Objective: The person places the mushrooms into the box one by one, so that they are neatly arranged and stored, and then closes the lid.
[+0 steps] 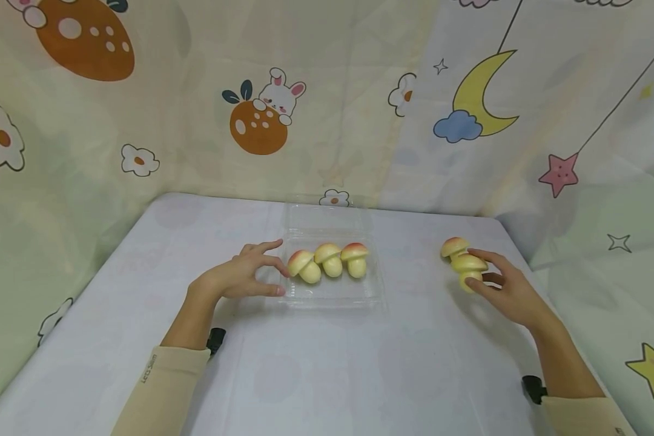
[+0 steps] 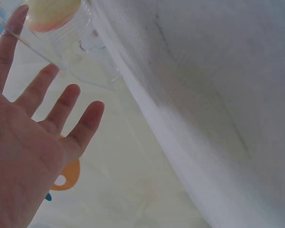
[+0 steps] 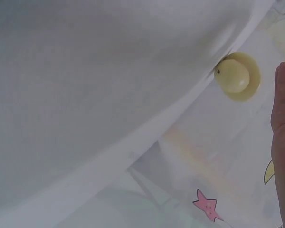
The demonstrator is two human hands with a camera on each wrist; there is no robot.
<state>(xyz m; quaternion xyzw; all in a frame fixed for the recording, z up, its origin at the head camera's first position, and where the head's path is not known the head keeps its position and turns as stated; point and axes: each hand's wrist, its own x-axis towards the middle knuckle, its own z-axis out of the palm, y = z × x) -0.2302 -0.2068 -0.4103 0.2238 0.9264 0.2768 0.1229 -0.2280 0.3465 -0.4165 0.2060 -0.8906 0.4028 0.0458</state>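
Note:
A clear plastic box (image 1: 332, 295) with its lid (image 1: 329, 219) folded back lies on the table. Three toy mushrooms, pale yellow with reddish caps, sit in a row inside it: left (image 1: 309, 272), middle (image 1: 333, 264) and right (image 1: 356, 266). My left hand (image 1: 245, 272) is at the box's left side, fingers spread, fingertips right at the wall. To the right of the box, my right hand (image 1: 509, 293) pinches a toy mushroom (image 1: 469, 264) between thumb and fingers. Just behind that one lies another mushroom (image 1: 452, 246), also seen stem-on in the right wrist view as a round mushroom (image 3: 235, 76).
A white cloth covers the table (image 1: 327, 369). Patterned fabric (image 1: 338, 109) with rabbits, flowers, a moon and stars hangs behind and along both sides. Black wrist devices show under the left sleeve (image 1: 166, 387) and right sleeve (image 1: 585, 415).

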